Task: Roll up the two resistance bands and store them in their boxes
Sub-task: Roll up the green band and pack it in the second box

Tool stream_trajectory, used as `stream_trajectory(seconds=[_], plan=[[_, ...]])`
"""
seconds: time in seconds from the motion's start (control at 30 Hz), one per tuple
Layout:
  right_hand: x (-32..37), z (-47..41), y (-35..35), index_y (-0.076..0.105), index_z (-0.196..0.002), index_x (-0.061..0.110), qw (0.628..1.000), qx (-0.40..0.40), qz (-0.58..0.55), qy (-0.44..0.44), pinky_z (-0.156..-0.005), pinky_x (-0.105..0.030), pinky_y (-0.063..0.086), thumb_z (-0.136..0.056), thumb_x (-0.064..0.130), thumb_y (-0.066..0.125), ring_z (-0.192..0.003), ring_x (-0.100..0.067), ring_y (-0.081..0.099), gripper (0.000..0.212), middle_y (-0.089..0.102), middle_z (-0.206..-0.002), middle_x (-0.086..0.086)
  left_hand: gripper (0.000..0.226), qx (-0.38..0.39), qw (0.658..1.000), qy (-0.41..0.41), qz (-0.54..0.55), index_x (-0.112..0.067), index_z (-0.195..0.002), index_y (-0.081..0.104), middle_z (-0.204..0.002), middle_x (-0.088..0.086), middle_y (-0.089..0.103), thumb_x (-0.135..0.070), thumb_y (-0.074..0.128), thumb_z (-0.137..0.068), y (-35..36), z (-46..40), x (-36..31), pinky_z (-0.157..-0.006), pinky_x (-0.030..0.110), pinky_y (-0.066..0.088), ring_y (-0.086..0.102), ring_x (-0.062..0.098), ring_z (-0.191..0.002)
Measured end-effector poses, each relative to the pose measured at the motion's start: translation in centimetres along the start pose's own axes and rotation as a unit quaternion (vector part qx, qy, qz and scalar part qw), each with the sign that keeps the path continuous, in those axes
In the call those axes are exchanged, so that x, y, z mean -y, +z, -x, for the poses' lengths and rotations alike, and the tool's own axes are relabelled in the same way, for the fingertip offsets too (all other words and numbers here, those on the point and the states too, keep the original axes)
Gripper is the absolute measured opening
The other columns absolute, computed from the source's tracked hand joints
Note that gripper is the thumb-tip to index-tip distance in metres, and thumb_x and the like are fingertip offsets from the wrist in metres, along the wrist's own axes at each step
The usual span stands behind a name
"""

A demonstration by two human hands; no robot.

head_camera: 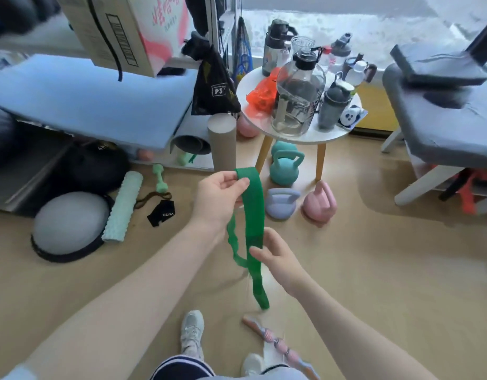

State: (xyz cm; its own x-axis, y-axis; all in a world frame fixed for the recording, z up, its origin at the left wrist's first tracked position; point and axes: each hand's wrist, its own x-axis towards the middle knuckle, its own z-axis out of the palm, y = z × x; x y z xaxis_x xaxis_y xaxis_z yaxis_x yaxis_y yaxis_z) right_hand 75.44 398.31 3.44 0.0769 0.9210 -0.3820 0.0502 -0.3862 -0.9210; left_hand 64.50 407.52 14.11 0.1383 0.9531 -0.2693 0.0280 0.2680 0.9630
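— Green elastic: that was the resistance band (252,207) we had in the air, its long axis running near vertical, top end pinched between thumb and fingertips of our left hand (219,200).

— And lower down?

— Our right hand (275,260) pinched it partway along, fingers curled on the flat strip. Below those fingers the loose tail hung blurred toward the floor, and a twisted strand sagged between the two grips, on the left-hand side of the strip.

— Which hand would start the roll?

— We judged the left one, since it held the free top end; rolling from there down toward the right fingers looked the likely step. We saw no second band and no boxes for them.

— Any writing?

— Left of our fingers, a black strap (161,212) on the floor with small white lettering, too small to read surely. Above them, a black mesh bag (215,89) marked "P3", and a carton (121,28) with pink characters.
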Motion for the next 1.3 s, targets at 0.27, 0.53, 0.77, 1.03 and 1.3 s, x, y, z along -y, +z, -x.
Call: stream_trajectory(seconds=[0.27, 0.53, 0.77, 1.03, 1.3], plan=[[2.4, 2.9, -0.2, 0.037, -0.111, 0.022, 0.98, -0.117, 0.086, -0.134, -0.074, -0.016, 0.045, -0.077, 0.005, 0.072, -0.079, 0.003, 0.053, 0.052, 0.055, -0.091, 0.009, 0.018, -0.028, 0.987, 0.032, 0.157, -0.016, -0.084, 0.061, -0.072, -0.008, 0.073, -0.007, 0.049, -0.095, -1.1, 0.5, -3.9, -0.069, 0.017, 0.056, 0.069, 0.005, -0.07], [10.1, 3.8, 0.9, 0.064, -0.091, 0.022, 0.989, -0.003, 0.056, -0.135, -0.082, -0.024, 0.043, -0.096, 0.017, 0.048, -0.083, -0.007, 0.053, 0.018, 0.057, -0.088, 0.003, 0.02, -0.046, 0.98, 0.03, 0.192, -0.015, -0.094, 0.061, -0.099, 0.001, 0.066, -0.006, 0.044, -0.096, -5.3, 0.0, -3.2, -0.09, 0.027, 0.05, 0.064, 0.014, -0.096], [12.5, 2.3, 2.0, 0.057, -0.1, 0.01, 0.969, 0.035, -0.217, -0.115, -0.061, -0.02, 0.047, -0.095, 0.006, 0.044, -0.063, -0.007, 0.059, 0.014, 0.067, -0.068, 0.006, 0.037, -0.022, 1.0, -0.009, -0.011, -0.015, -0.133, 0.046, -0.121, 0.0, 0.06, -0.015, 0.046, -0.097, -9.1, 0.0, 0.1, -0.091, 0.027, 0.047, 0.056, 0.016, -0.115], [12.0, 0.2, 4.6, 0.055, -0.121, 0.008, 0.951, 0.146, -0.26, -0.079, -0.073, -0.028, 0.053, -0.091, -0.006, 0.041, -0.087, -0.019, 0.065, 0.036, 0.07, -0.097, -0.002, 0.039, 0.047, 0.996, -0.066, 0.02, -0.009, -0.119, 0.057, -0.121, 0.002, 0.061, -0.033, 0.032, -0.101, -9.4, 3.6, 5.5, -0.095, 0.029, 0.043, 0.056, 0.015, -0.113], [10.4, -1.1, 6.6, 0.046, -0.128, -0.003, 0.92, 0.218, -0.323, -0.035, -0.079, -0.027, 0.055, -0.089, -0.01, 0.036, -0.091, -0.02, 0.067, 0.04, 0.067, -0.106, -0.009, 0.021, 0.031, 0.999, -0.002, 0.009, -0.015, -0.085, 0.059, -0.081, -0.003, 0.065, 0.006, 0.054, -0.087, -9.9, 5.5, 8.6, -0.071, 0.015, 0.049, 0.062, 0.003, -0.073]])
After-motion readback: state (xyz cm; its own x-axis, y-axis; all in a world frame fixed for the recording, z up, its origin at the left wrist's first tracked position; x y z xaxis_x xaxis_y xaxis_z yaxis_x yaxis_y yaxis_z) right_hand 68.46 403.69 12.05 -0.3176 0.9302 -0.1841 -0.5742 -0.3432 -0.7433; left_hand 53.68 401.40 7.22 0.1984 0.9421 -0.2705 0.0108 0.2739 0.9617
